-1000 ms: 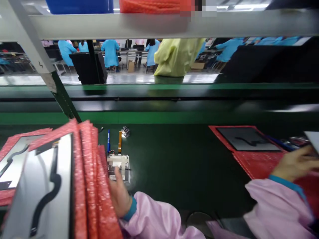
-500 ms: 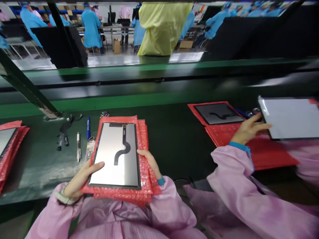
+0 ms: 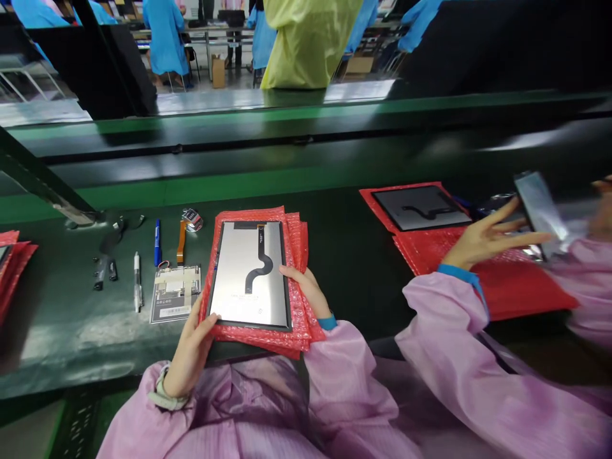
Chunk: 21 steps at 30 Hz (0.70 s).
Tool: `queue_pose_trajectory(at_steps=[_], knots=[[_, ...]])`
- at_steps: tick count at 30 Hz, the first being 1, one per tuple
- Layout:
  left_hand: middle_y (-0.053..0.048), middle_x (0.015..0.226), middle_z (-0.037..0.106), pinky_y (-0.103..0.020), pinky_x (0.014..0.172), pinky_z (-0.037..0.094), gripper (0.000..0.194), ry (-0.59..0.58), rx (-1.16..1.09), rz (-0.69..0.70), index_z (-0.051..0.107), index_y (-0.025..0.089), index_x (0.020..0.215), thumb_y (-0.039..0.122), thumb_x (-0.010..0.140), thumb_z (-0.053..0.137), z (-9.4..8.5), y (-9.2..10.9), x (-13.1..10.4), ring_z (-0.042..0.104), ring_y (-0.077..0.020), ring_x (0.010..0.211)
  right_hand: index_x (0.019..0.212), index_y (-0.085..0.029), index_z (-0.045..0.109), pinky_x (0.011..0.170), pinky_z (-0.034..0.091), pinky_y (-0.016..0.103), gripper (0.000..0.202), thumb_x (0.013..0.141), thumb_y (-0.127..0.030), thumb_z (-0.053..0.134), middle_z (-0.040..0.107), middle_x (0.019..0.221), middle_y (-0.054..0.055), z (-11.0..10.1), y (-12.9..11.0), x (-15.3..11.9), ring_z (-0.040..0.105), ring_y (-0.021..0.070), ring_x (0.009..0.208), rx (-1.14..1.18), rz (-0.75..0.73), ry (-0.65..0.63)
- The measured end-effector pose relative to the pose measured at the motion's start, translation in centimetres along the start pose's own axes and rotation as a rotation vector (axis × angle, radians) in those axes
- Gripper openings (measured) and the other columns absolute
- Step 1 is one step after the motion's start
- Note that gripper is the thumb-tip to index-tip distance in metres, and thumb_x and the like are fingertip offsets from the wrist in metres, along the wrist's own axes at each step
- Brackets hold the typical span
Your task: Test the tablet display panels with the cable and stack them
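A display panel (image 3: 234, 274) with a silver back and a curved black flex cable (image 3: 262, 264) lies on several red bubble-wrap sleeves (image 3: 299, 299). My left hand (image 3: 189, 350) grips the lower left corner of this stack, thumb on the panel's edge. On the right side, my right hand (image 3: 310, 290) holds the stack, its thumb at the panel's right edge and its other fingers hidden underneath. Left of the stack, a circuit board with a battery (image 3: 176, 293) rests on the green table, an orange flex cable (image 3: 181, 242) rising from its top.
A blue pen (image 3: 157, 242), a white pen (image 3: 138, 280) and black cables (image 3: 108, 252) lie at the left. At the right, a co-worker's hand (image 3: 478, 239) is near a tilted panel (image 3: 540, 207), beside another panel on red wrap (image 3: 421, 207). A metal post (image 3: 48, 182) stands at far left.
Both my hands and the panel stack have shifted right and slightly up, uncovering the circuit board. The co-worker's panel has turned from facing the camera to a steep tilt.
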State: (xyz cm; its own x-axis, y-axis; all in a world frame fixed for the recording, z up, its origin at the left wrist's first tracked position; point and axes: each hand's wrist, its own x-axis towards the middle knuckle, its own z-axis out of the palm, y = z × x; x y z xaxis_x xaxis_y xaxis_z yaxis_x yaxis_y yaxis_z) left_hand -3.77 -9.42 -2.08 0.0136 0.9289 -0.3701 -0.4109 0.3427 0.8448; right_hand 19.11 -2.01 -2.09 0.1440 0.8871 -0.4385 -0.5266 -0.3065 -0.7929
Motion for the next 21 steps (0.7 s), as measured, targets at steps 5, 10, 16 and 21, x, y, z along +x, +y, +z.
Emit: queue_pose_trajectory(at_steps=[5, 10, 16, 21], knots=[[-0.014, 0.146, 0.056, -0.05, 0.118, 0.041, 0.079, 0.129, -0.168, 0.076, 0.049, 0.026, 0.142, 0.044, 0.075, 0.085, -0.1, -2.2, -1.1, 0.055, -0.0336, 0.135, 0.114, -0.02, 0.066, 0.092, 0.058, 0.038, 0.051, 0.068, -0.038, 0.078, 0.076, 0.105, 0.004, 2.2, 2.1, -0.5, 0.072, 0.0253, 0.103, 0.121, -0.209, 0.194], [-0.017, 0.151, 0.051, -0.056, 0.124, 0.027, 0.076, 0.057, -0.145, 0.018, 0.051, 0.024, 0.14, 0.044, 0.076, 0.086, 0.8, -4.1, -2.1, 0.046, -0.0355, 0.143, 0.12, -0.025, 0.06, 0.112, 0.046, 0.048, 0.046, 0.081, -0.05, 0.059, 0.069, 0.124, 0.004, 5.4, 5.2, -1.5, 0.06, 0.022, 0.123, 0.248, -0.366, 0.429], [-0.012, 0.155, 0.048, -0.056, 0.125, 0.025, 0.075, -0.047, -0.163, -0.071, 0.056, 0.028, 0.14, 0.041, 0.073, 0.087, 2.0, -4.1, -1.9, 0.044, -0.0346, 0.145, 0.09, -0.025, 0.063, 0.121, 0.037, 0.048, 0.023, 0.07, -0.033, 0.069, 0.069, 0.11, 0.001, 5.1, 8.4, -6.5, 0.06, 0.0206, 0.121, 0.363, -0.078, 0.091], [-0.007, 0.154, 0.05, -0.05, 0.129, 0.018, 0.065, -0.039, -0.127, -0.067, 0.062, 0.03, 0.138, 0.038, 0.076, 0.083, 3.1, -2.9, -1.7, 0.039, -0.0298, 0.149, 0.102, -0.022, 0.075, 0.108, 0.047, 0.04, 0.031, 0.073, -0.032, 0.068, 0.068, 0.124, 0.007, 0.8, 5.2, -10.8, 0.061, 0.0223, 0.117, 0.127, 0.232, -0.368]])
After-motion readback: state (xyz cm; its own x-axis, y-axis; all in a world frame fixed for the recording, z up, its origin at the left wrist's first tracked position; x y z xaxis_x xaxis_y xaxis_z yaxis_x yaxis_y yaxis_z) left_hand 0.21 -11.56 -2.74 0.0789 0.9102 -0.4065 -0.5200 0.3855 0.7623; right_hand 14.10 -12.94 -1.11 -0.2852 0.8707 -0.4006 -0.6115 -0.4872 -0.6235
